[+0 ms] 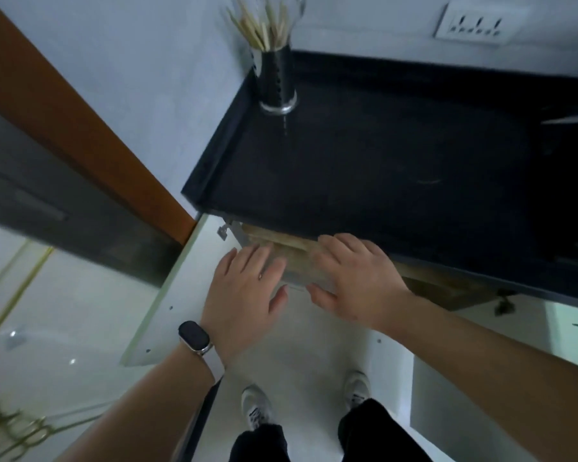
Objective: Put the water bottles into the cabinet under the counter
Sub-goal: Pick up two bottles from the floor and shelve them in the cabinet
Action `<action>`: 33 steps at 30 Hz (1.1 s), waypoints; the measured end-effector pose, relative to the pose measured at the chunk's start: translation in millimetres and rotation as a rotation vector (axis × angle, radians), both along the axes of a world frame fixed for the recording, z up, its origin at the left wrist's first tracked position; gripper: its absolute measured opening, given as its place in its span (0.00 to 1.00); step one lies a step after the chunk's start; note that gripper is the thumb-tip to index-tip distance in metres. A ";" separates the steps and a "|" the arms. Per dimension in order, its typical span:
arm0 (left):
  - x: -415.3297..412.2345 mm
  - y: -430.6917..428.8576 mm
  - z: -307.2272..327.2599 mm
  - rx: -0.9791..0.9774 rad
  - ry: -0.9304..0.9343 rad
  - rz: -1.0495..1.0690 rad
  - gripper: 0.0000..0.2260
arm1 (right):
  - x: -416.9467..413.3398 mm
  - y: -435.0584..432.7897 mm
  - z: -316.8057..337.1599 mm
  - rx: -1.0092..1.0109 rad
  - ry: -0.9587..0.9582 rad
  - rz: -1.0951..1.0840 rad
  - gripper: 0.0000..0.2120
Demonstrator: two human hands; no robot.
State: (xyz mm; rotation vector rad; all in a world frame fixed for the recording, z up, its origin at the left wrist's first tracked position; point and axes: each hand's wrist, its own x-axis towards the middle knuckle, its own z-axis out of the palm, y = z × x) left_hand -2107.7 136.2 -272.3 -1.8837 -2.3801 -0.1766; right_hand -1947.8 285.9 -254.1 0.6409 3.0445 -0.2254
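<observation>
Hands (247,288) (354,281): spread, empty | cabinet (281,248) interior hidden under counter (381,155)

I found a dark counter (397,168) with a raised lip along its left and back edges, set into the wall corner. One item stood directly on it near the back-left corner: a perforated metal holder (276,83), upright, filled with pale chopsticks (264,26). The rest of the visible surface was bare, though blurred at the far right. Below, the pale floor (311,355) carried two white shoes (256,408).
</observation>
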 end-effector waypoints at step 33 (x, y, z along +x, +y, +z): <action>80.6 61.9 131.7 0.373 -0.046 -0.805 0.21 | 170.7 -104.3 160.5 0.412 -0.045 -0.705 0.27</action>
